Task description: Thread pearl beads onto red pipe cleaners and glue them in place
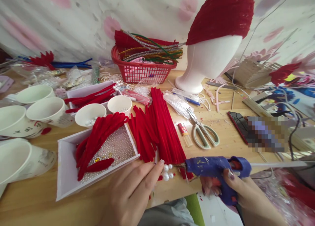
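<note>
My right hand grips a blue hot glue gun, its nozzle pointing left toward a small cluster of white pearl beads. My left hand holds that pearl cluster at its fingertips, just above the table's near edge. Right behind the pearls lies a pile of red pipe cleaners. A white tray of tiny pearls with bent red pipe cleaner pieces sits to the left of my left hand.
White paper cups crowd the left side. A red basket of glitter stems and a foam head with a red cap stand at the back. Scissors, a lighter and a phone lie right of centre.
</note>
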Demonstrator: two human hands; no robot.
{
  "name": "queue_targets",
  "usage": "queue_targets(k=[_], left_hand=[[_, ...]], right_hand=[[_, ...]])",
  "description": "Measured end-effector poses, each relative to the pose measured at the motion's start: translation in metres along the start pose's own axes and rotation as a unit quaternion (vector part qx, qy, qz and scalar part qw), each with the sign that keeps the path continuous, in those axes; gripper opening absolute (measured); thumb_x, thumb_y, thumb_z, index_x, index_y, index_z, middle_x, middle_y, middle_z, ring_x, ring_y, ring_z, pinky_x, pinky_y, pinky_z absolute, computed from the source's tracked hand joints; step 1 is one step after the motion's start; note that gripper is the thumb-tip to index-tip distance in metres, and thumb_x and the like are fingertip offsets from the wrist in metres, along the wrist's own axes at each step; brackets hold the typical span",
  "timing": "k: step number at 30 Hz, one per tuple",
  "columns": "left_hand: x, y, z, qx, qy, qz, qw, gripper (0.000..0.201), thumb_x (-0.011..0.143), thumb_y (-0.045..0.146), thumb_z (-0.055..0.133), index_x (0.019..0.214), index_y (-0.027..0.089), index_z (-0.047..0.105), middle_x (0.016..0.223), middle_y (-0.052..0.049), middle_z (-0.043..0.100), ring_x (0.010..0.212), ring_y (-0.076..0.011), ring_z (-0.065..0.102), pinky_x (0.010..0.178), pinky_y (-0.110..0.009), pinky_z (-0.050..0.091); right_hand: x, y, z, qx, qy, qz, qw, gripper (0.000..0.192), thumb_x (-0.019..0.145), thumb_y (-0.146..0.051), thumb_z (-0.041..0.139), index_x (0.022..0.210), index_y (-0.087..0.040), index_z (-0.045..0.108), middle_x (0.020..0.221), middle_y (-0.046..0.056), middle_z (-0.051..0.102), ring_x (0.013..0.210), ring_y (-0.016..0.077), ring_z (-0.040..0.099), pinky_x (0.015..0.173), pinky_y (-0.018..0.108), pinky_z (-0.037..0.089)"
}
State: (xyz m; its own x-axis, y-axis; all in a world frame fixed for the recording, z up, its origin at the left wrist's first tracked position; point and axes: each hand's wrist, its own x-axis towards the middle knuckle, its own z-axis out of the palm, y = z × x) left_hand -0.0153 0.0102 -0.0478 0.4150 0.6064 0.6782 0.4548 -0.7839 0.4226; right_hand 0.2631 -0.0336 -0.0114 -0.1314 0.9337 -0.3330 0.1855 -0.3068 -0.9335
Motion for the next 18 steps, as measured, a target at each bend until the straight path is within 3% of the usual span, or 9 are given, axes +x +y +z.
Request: queue_targets(k=[2, 4, 6, 8, 10, 13, 15, 18], left_hand=[[-0.002, 0.002, 0.001, 0.019, 0.012, 0.014, 1.0, 0.041, 0.095, -0.009, 0.054, 0.131, 0.007, 0.066, 0.107, -0.007, 0.076, 0.1, -0.0157, 0.065, 0.091, -0.031, 0.048], [-0.001, 0.003, 0.002, 0.024, 0.018, 0.008, 1.0, 0.04, 0.096, -0.008, 0.053, 0.13, 0.009, 0.066, 0.109, -0.006, 0.076, 0.098, -0.0154, 0.065, 0.09, -0.031, 0.048], [-0.001, 0.004, 0.004, 0.028, 0.03, -0.004, 0.999, 0.039, 0.096, -0.006, 0.055, 0.128, 0.011, 0.068, 0.108, -0.005, 0.077, 0.098, -0.0153, 0.067, 0.09, -0.031, 0.048], [0.0, 0.005, 0.003, 0.029, 0.028, -0.009, 0.999, 0.038, 0.096, -0.005, 0.056, 0.127, 0.014, 0.068, 0.106, -0.004, 0.077, 0.097, -0.0142, 0.068, 0.091, -0.028, 0.048], [0.0, 0.006, 0.001, 0.006, 0.004, -0.031, 0.999, 0.037, 0.097, -0.002, 0.052, 0.126, 0.016, 0.068, 0.105, -0.003, 0.077, 0.098, -0.0123, 0.069, 0.093, -0.025, 0.048], [0.001, 0.007, -0.004, -0.084, -0.053, -0.106, 0.989, 0.036, 0.097, 0.003, 0.046, 0.119, 0.024, 0.066, 0.105, 0.001, 0.076, 0.099, -0.0101, 0.072, 0.091, -0.02, 0.051], [0.004, 0.007, -0.007, -0.124, -0.081, -0.158, 0.976, 0.031, 0.096, 0.009, 0.05, 0.114, 0.027, 0.067, 0.106, 0.001, 0.077, 0.099, -0.0123, 0.073, 0.087, -0.02, 0.056], [0.012, 0.007, -0.01, -0.17, -0.135, -0.252, 0.943, 0.015, 0.095, 0.02, 0.058, 0.092, 0.026, 0.072, 0.091, 0.001, 0.079, 0.087, -0.0165, 0.076, 0.074, -0.022, 0.061]], right_hand=[[0.003, 0.0, 0.005, 0.097, 0.004, 0.081, 0.992, 0.071, 0.084, -0.079, 0.058, 0.066, -0.013, 0.076, 0.058, 0.007, 0.063, 0.046, 0.0085, 0.044, 0.04, 0.019, 0.03], [0.006, 0.0, 0.009, 0.211, -0.028, 0.148, 0.966, 0.067, 0.078, -0.079, 0.067, 0.065, -0.013, 0.073, 0.052, 0.003, 0.061, 0.034, 0.0026, 0.033, 0.032, 0.015, 0.027], [0.009, 0.0, 0.009, 0.282, -0.056, 0.184, 0.94, 0.061, 0.071, -0.075, 0.076, 0.065, -0.015, 0.071, 0.053, 0.002, 0.063, 0.028, 0.0001, 0.025, 0.026, 0.013, 0.026], [0.009, 0.001, 0.006, 0.274, -0.067, 0.183, 0.942, 0.059, 0.072, -0.073, 0.077, 0.066, -0.015, 0.071, 0.052, 0.0, 0.061, 0.027, 0.0001, 0.024, 0.025, 0.013, 0.025], [0.007, 0.003, 0.0, 0.196, -0.089, 0.135, 0.967, 0.064, 0.079, -0.077, 0.068, 0.07, -0.014, 0.074, 0.048, -0.002, 0.053, 0.03, 0.002, 0.028, 0.027, 0.013, 0.026], [0.003, -0.001, -0.011, 0.017, -0.087, -0.008, 0.996, 0.062, 0.084, -0.075, 0.063, 0.08, -0.015, 0.077, 0.06, 0.003, 0.059, 0.046, 0.0111, 0.051, 0.041, 0.021, 0.039], [0.001, -0.01, -0.016, -0.1, -0.058, -0.101, 0.988, 0.051, 0.085, -0.069, 0.069, 0.085, -0.018, 0.075, 0.071, 0.005, 0.065, 0.06, 0.0171, 0.059, 0.053, 0.027, 0.043], [-0.001, -0.029, -0.02, -0.208, -0.079, -0.172, 0.96, 0.046, 0.084, -0.066, 0.072, 0.087, -0.021, 0.073, 0.067, 0.002, 0.064, 0.058, 0.0158, 0.057, 0.054, 0.028, 0.036]])
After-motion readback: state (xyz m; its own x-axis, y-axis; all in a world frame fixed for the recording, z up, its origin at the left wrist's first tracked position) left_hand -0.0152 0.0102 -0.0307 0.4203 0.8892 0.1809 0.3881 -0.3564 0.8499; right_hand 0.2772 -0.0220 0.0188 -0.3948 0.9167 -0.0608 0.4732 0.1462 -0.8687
